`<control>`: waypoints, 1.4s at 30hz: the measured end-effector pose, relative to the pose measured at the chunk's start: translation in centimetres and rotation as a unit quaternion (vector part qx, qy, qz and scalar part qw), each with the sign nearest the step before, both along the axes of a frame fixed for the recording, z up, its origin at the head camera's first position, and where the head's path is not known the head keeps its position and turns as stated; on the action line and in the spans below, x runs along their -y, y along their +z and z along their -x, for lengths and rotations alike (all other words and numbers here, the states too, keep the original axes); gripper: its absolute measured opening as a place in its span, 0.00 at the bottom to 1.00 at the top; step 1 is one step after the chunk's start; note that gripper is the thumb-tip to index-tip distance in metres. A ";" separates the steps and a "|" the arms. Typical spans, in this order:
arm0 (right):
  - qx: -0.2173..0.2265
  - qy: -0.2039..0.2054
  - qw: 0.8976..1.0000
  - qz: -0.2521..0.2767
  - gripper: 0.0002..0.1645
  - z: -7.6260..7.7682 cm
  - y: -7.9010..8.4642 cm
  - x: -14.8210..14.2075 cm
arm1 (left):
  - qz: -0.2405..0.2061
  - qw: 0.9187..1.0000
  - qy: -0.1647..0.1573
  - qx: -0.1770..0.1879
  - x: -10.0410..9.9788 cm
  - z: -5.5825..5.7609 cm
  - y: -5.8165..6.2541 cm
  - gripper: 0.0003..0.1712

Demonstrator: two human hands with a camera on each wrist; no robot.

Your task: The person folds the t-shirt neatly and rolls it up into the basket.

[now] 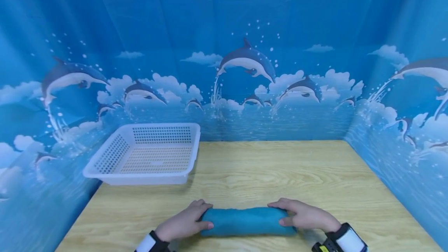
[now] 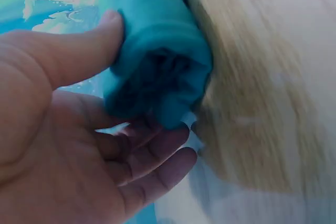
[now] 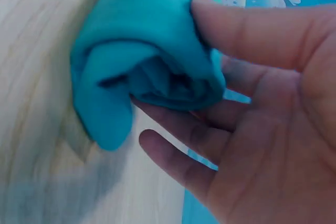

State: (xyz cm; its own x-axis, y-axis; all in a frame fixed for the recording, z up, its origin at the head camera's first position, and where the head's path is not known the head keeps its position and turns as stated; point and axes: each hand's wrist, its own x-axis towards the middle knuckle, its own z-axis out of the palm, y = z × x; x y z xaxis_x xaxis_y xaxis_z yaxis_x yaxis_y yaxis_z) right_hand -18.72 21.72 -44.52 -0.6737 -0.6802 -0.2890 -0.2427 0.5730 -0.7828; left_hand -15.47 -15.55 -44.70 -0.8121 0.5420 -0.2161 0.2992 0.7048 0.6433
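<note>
A teal cloth roll (image 1: 245, 221) lies lengthwise from left to right at the near part of the table. My left hand (image 1: 187, 221) grips its left end, thumb on the near side and fingers around the far side. At the opposite end my right hand (image 1: 305, 216) holds the roll in the same way. The left wrist view shows the roll's end (image 2: 163, 77) with folded layers tucked inside, thumb pressed to its side. Spiral layers show at the other end (image 3: 157, 77) in the right wrist view, where a flap hangs loose below the coil.
A white perforated plastic basket (image 1: 185, 178) stands at the back left of the wood-grain table (image 1: 280, 170). Blue curtains (image 1: 168, 22) printed with dolphins and clouds enclose the table at the back and both sides.
</note>
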 end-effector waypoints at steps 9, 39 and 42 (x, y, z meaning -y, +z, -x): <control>0.005 -0.037 0.998 0.057 0.19 0.1 -0.4 0.7 | -0.022 0.999 0.007 -0.035 -0.1 0.4 -0.3 0.18; -0.504 -0.053 0.862 -0.005 0.18 7.0 8.4 18.5 | -0.016 0.915 0.264 -0.304 12.4 2.8 8.5 0.15; -0.562 -0.045 0.825 -0.018 0.16 8.0 8.9 21.8 | -0.020 0.897 0.302 -0.321 14.7 3.2 8.4 0.16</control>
